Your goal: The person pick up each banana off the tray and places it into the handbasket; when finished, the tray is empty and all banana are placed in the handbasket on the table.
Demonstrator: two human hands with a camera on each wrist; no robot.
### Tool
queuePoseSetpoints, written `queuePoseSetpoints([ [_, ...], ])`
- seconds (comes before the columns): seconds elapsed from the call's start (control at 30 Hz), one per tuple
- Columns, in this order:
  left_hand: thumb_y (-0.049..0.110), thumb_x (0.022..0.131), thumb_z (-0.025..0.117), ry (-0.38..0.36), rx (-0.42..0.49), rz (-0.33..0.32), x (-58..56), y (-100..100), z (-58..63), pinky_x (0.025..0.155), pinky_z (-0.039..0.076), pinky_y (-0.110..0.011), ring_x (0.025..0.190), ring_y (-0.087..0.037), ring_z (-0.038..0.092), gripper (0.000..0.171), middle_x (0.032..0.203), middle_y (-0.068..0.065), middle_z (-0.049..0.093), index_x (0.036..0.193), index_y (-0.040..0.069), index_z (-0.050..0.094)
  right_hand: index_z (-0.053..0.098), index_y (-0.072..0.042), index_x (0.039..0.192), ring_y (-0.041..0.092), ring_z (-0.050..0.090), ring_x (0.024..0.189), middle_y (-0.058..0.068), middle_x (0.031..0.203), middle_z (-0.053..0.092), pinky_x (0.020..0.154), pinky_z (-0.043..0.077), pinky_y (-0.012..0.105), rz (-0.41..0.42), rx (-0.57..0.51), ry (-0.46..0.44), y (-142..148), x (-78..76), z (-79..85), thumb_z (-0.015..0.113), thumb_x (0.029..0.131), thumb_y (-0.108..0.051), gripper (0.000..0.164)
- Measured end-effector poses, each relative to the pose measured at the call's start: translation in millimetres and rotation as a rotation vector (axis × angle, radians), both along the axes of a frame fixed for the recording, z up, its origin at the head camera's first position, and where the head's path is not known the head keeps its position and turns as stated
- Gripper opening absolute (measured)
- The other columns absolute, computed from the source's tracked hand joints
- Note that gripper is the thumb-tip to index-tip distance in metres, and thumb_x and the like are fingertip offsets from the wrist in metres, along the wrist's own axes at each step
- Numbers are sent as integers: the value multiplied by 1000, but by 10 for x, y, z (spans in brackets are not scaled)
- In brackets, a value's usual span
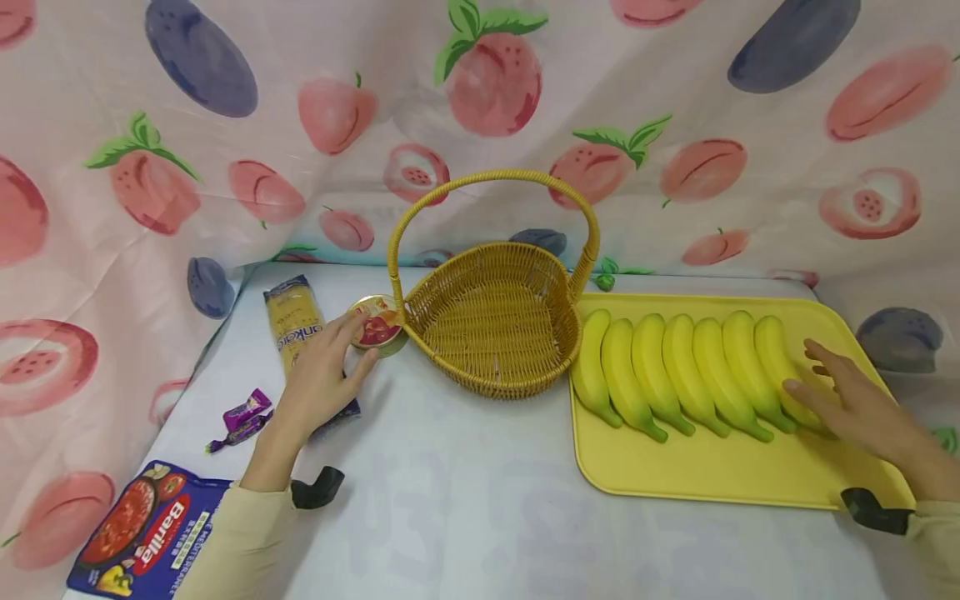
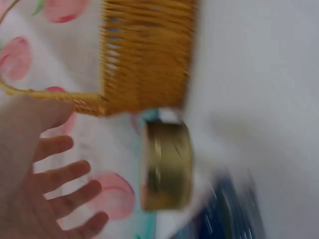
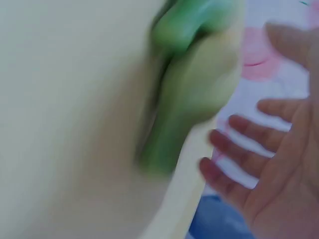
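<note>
My left hand (image 1: pixel 318 375) hovers over a yellow and blue pasta packet (image 1: pixel 291 312), its fingers near a round gold tin (image 1: pixel 378 327). In the left wrist view the fingers are spread, with nothing between them and the tin (image 2: pixel 167 167). My right hand (image 1: pixel 855 400) is above the right end of a yellow tray (image 1: pixel 690 479), beside the last of several bananas (image 1: pixel 678 371) lying in a row. Its fingers are spread and hold nothing in the right wrist view, where one blurred banana (image 3: pixel 194 84) lies apart from them. A wicker basket (image 1: pixel 495 333) with a tall handle stands between the hands.
Two purple wrapped candies (image 1: pixel 243 417) lie left of the left forearm. A blue Barilla pouch (image 1: pixel 150 533) is at the front left, partly covered by the sleeve. A fruit-patterned cloth (image 1: pixel 337 192) hangs behind the white table (image 1: pixel 465 500).
</note>
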State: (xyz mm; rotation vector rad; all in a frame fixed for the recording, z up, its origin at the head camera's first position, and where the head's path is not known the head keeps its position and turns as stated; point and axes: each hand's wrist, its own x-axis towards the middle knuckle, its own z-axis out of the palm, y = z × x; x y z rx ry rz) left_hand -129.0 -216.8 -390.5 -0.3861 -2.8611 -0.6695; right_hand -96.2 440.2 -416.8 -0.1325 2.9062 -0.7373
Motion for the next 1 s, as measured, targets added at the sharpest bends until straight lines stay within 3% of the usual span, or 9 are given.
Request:
queuePoseSetpoints([
  [0.17,24,95,55,122,338,8,-145,186,110,99,41,-51,125,-30,48,45,136,-13,50,138,12,46,1,1,150,61,34,116,41,142,22,81,39,67,-56,-67,-86,-92,-70,-12,43,100,-38,77],
  [0.37,14,96,54,207,642,-21,-331,397,297,96,46,-47,122,-26,50,45,133,-11,49,139,12,44,6,5,149,62,32,117,42,142,21,85,36,67,-126,-84,-144,-133,-122,-50,38,100,-44,76],
  [0.47,11,96,52,209,699,-42,-364,519,445,99,43,-51,125,-30,47,49,136,-15,45,143,12,38,7,5,149,62,31,118,43,141,22,87,34,68,-144,-75,-151,-147,-134,-75,36,100,-46,77],
  [0.67,3,95,49,188,722,-88,-385,741,689,102,39,-56,127,-39,43,49,137,-23,42,143,1,36,9,9,147,61,31,118,44,139,25,88,33,67,-169,-56,-164,-118,-93,-115,37,99,-47,79],
  [0.77,3,97,47,153,773,-123,-440,764,720,103,41,-49,125,-36,45,44,134,-23,45,140,-2,40,10,8,147,60,31,118,43,140,24,87,34,66,-182,-65,-159,-100,-74,-120,38,99,-47,79],
  [0.9,2,98,45,117,866,-165,-508,747,721,96,45,-29,120,-34,50,38,127,-26,52,135,-6,44,11,6,148,60,32,118,43,140,26,85,36,65,-199,-88,-139,-102,-74,-131,39,98,-47,78],
  [1.0,5,98,45,129,882,-181,-581,726,628,91,44,-20,117,-31,52,36,122,-26,55,133,-4,47,11,6,148,60,32,117,43,138,27,84,37,64,-221,-91,-124,-115,-73,-142,40,98,-47,78],
])
